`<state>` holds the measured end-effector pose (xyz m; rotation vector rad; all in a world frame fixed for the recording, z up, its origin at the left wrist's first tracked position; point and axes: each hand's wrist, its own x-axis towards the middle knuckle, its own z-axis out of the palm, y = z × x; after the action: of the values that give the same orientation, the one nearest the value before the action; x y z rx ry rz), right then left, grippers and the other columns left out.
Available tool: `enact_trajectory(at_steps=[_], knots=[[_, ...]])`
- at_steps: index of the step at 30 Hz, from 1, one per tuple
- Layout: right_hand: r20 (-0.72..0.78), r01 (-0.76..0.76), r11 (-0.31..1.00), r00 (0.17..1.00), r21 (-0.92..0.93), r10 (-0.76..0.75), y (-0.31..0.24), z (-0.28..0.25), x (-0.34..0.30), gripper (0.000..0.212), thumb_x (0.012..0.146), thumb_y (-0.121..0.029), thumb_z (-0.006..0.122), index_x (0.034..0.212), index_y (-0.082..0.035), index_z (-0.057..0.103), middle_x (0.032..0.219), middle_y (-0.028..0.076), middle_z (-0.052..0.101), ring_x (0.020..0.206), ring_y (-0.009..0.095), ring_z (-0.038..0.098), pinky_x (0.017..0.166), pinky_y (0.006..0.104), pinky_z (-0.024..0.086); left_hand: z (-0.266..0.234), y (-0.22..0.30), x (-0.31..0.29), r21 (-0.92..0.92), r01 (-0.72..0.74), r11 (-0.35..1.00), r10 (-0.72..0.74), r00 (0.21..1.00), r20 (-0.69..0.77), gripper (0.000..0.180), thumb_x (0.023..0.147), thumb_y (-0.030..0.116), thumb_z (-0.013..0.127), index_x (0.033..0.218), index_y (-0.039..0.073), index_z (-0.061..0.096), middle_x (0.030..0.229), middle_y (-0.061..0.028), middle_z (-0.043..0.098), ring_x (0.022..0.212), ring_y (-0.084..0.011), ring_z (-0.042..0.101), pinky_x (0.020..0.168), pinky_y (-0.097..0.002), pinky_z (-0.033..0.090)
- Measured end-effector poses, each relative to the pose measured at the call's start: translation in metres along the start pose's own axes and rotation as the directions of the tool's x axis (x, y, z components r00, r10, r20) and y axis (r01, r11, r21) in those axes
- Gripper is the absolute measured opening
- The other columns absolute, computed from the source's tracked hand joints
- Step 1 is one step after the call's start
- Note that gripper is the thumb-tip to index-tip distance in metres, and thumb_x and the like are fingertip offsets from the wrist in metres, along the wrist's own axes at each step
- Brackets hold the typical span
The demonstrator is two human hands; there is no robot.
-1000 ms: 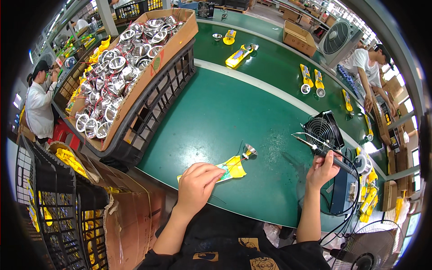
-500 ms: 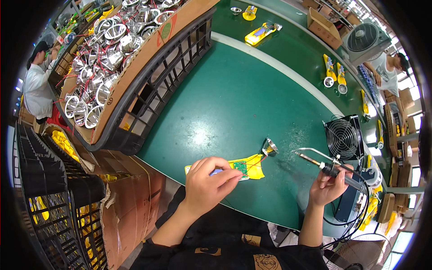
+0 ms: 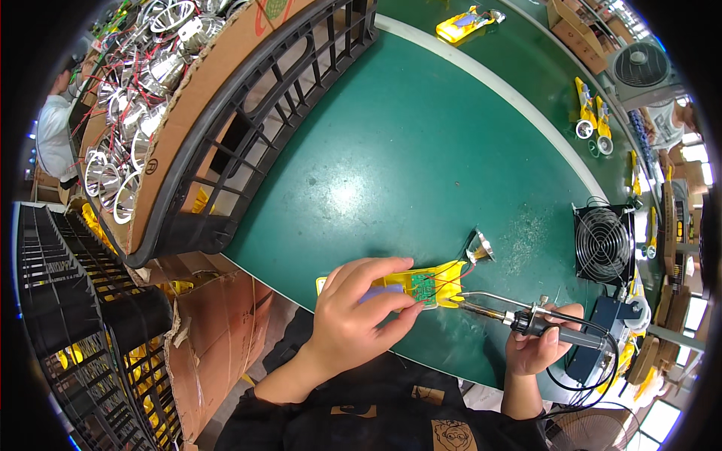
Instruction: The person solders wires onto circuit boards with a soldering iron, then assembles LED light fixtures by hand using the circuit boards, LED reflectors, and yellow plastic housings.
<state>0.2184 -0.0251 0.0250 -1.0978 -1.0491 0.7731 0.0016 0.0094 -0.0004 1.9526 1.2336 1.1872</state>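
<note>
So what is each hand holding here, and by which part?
Left hand pins the yellow housing by its near end; right hand grips the soldering iron by its handle.

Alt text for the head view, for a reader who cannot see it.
A left hand pins a yellow housing with a green circuit board to a green table while the right hand brings a soldering iron to it. A small fan stands to the right.

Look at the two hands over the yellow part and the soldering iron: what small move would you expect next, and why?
Probably easing the soldering iron tip a touch further left onto the small green board. The right hand aims the tip at the edge of the yellow housing, seemingly just short of the board, while the left hand pins the housing to the green table.
</note>
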Motion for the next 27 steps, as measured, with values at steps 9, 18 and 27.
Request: enact_trajectory(at_steps=[9,18,27], knots=[[0.118,0.052,0.996,0.992,-0.077,-0.043,0.006,0.004,-0.001,0.03,0.077,-0.024,0.053,0.08,0.0,0.035,0.059,0.007,0.042,0.034,0.005,0.037,0.03,0.0147,0.031,0.0,0.001,0.005,0.034,0.005,0.999,-0.005,1.0,0.01,0.017,0.051,0.001,0.066,0.063,0.008,0.057,0.095,-0.0072,0.054,0.081,-0.0223,0.054,0.061,-0.028,0.046],[0.121,0.073,0.978,0.991,-0.194,-0.05,0.006,0.008,-0.004,0.033,0.077,-0.027,0.052,0.08,0.002,0.036,0.058,0.007,0.042,0.035,0.005,0.039,0.033,0.0143,0.033,-0.006,0.01,0.014,0.035,0.066,0.997,-0.07,0.987,0.144,0.016,0.052,-0.003,0.063,0.061,0.005,0.052,0.095,-0.0072,0.054,0.08,-0.0225,0.054,0.059,-0.0281,0.046],[0.144,0.069,0.969,0.989,-0.236,-0.035,0.007,0.006,-0.005,0.033,0.076,-0.027,0.053,0.08,0.001,0.035,0.058,0.009,0.044,0.036,0.007,0.039,0.034,0.0164,0.034,-0.005,0.014,0.02,0.062,0.152,0.986,-0.161,0.964,0.213,0.017,0.053,-0.004,0.062,0.058,0.003,0.047,0.093,-0.0068,0.054,0.076,-0.0231,0.053,0.059,-0.0287,0.045]])
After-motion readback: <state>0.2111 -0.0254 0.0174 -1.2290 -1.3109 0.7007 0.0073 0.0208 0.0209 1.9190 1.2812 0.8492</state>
